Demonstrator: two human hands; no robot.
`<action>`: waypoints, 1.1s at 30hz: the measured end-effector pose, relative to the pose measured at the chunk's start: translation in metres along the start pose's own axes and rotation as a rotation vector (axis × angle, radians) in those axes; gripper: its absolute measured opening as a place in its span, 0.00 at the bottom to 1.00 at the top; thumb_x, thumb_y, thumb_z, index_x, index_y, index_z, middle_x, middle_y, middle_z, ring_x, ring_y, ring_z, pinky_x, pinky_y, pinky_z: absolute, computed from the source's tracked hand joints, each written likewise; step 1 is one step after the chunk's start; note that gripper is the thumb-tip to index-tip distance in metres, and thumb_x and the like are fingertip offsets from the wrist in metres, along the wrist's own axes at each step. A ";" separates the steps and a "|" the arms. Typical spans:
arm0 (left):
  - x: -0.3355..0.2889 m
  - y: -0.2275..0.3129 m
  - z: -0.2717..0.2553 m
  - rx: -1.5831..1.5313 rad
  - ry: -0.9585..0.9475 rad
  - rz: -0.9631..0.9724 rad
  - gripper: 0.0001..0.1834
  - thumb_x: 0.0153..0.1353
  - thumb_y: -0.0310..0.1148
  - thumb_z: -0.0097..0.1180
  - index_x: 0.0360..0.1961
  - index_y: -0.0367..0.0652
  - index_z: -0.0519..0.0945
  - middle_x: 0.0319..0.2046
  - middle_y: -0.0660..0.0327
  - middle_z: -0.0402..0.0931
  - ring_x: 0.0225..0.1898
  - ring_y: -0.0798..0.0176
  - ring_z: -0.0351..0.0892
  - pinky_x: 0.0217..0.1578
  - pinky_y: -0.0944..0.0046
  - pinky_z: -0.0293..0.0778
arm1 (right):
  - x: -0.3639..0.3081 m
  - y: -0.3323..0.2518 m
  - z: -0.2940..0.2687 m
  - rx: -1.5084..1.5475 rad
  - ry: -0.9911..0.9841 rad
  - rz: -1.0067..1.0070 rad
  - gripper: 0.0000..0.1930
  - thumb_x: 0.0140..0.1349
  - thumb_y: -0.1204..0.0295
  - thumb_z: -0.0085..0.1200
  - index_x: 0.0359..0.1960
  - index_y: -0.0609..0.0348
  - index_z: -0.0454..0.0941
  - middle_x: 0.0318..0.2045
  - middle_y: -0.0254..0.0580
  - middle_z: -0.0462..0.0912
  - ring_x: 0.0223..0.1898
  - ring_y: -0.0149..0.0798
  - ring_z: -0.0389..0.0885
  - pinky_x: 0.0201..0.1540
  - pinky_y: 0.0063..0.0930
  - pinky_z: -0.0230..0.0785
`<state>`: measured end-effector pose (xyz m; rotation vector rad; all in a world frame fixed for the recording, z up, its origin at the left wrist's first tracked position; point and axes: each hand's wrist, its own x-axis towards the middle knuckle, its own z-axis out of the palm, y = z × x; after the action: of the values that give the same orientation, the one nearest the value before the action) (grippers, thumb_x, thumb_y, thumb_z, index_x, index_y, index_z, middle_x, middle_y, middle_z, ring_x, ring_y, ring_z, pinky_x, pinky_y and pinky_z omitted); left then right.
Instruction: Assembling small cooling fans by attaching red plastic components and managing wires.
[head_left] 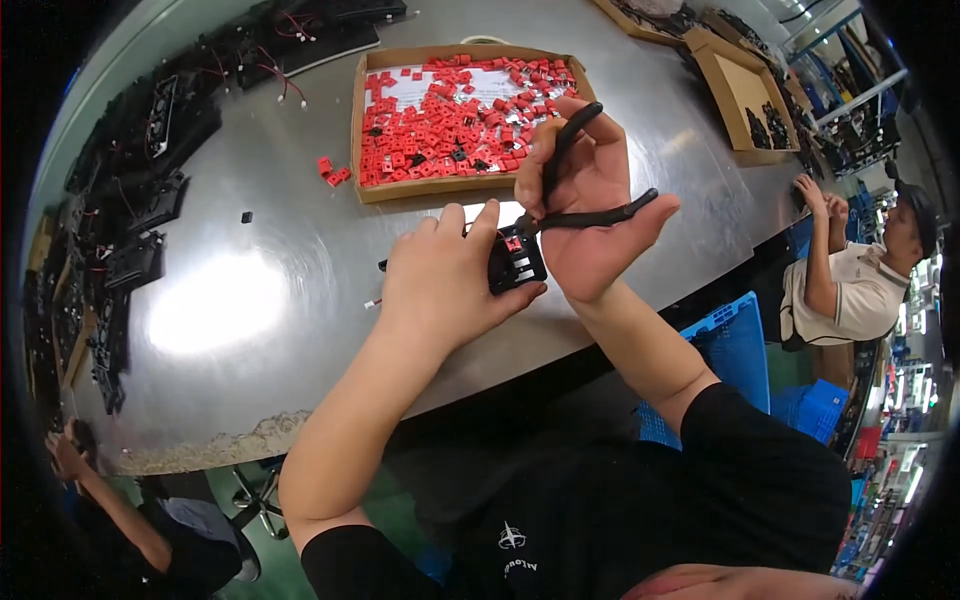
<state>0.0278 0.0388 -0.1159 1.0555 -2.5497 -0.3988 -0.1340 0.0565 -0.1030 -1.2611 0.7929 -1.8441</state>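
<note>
My left hand [432, 268] grips a black plastic housing [534, 262] against the metal table, fingers over its far side and thumb along its near edge. A small red piece [514, 243] sits in the housing, and a thin wire with a white connector [373, 303] shows left of my wrist. In my right hand [590, 235], palm turned up, is a pair of pliers with black handles [612, 215]. Its handles are spread apart, and its tip points at the housing near the red piece. My fingers partly hide the jaws.
A cardboard tray [357, 130] of small red parts lies just beyond my hands, with a few loose red pieces [330, 172] beside it. Black assemblies [135, 260] line the left side. Another open box [735, 95] stands at far right. Co-workers sit at both sides.
</note>
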 end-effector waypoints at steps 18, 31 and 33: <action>-0.001 -0.001 0.001 0.048 -0.040 -0.017 0.48 0.51 0.65 0.71 0.65 0.43 0.77 0.42 0.53 0.78 0.44 0.49 0.84 0.42 0.49 0.80 | -0.003 0.009 0.007 -0.157 -0.044 0.056 0.61 0.54 0.11 0.27 0.65 0.59 0.65 0.39 0.41 0.73 0.29 0.31 0.69 0.32 0.25 0.63; -0.003 -0.001 0.001 0.045 -0.019 -0.010 0.47 0.52 0.64 0.70 0.66 0.45 0.76 0.42 0.53 0.78 0.43 0.48 0.84 0.42 0.49 0.79 | -0.006 0.013 0.009 -0.144 -0.021 0.029 0.58 0.56 0.12 0.28 0.61 0.58 0.67 0.38 0.41 0.73 0.27 0.30 0.66 0.32 0.25 0.62; -0.004 -0.001 0.002 0.058 -0.012 -0.007 0.47 0.52 0.65 0.70 0.66 0.44 0.77 0.42 0.53 0.79 0.43 0.49 0.84 0.42 0.49 0.79 | -0.005 0.012 0.008 -0.138 -0.020 0.032 0.58 0.56 0.12 0.28 0.61 0.58 0.67 0.38 0.41 0.73 0.27 0.30 0.66 0.31 0.24 0.62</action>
<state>0.0304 0.0409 -0.1189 1.0859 -2.5827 -0.3362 -0.1226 0.0539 -0.1122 -1.3423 0.9380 -1.7737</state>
